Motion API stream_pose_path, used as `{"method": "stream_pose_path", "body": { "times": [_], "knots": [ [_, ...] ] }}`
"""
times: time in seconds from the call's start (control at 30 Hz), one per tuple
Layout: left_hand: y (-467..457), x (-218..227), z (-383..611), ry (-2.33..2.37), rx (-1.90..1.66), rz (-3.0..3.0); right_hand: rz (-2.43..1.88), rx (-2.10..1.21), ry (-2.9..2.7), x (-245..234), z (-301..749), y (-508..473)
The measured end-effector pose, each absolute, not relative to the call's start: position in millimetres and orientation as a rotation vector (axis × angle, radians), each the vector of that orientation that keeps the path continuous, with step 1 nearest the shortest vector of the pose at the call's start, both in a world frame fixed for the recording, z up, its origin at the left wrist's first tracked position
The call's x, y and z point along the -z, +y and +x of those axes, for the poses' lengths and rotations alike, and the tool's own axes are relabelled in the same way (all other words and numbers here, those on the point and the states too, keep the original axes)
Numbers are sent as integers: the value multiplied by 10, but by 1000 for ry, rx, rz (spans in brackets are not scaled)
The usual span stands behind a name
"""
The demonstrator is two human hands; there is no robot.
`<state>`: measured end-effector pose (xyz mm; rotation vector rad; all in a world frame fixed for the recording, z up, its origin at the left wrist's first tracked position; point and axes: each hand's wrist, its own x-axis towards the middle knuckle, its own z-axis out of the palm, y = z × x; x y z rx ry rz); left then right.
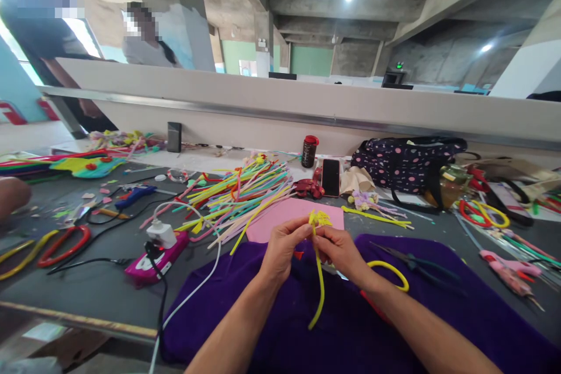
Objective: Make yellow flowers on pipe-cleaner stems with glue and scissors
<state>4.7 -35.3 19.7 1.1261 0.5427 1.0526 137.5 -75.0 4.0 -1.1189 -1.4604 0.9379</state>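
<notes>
In front of me, my left hand (287, 242) and my right hand (339, 248) meet with their fingertips closed on a yellow pipe-cleaner flower (322, 219). Its bent yellow loops stick up above the fingers. From the grip a yellow stem (322, 286) hangs down over the purple cloth (289, 315). A pink sheet (280, 219) lies just beyond my hands. Partly covered by my right forearm is a pair of scissors with a yellow handle loop (405, 280) and a red part. Dark-handled pliers (432, 269) rest on the cloth to the right.
Many coloured pipe cleaners (236, 187) spread across the grey table. A purple power strip (155, 260) with cables sits left; a pink glue gun (511, 272) lies right. Behind are a phone (331, 177), a red-capped bottle (310, 152) and a patterned bag (394, 163). People stand beyond the partition.
</notes>
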Motion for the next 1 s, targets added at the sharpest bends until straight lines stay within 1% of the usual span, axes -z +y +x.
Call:
{"method": "stream_pose_path", "body": {
  "times": [0.13,0.47,0.53,0.6,0.67,0.73,0.8,1.0],
  "knots": [
    [-345,-211,10,509,-923,1132,-1040,-1087,-1472,-62,1410,-768],
    [-343,-194,-25,487,-888,1239,-892,-1448,-1358,-17,1469,-764],
    [-343,-188,-15,488,-877,1241,-907,-1478,-1367,-32,1475,-770],
    [-338,-183,-3,508,-903,1241,-989,-1420,-1452,-71,1491,-768],
    [-329,-180,4,564,-976,1263,-1114,-1262,-1531,-124,1523,-754],
    [-319,-177,6,633,-1033,1303,-1226,-1074,-1504,-175,1562,-734],
    [-313,-172,6,674,-1047,1351,-1266,-954,-1407,-209,1592,-722],
    [-330,-152,30,749,-1029,1498,-1222,-867,-1334,-270,1556,-792]
  ]
}}
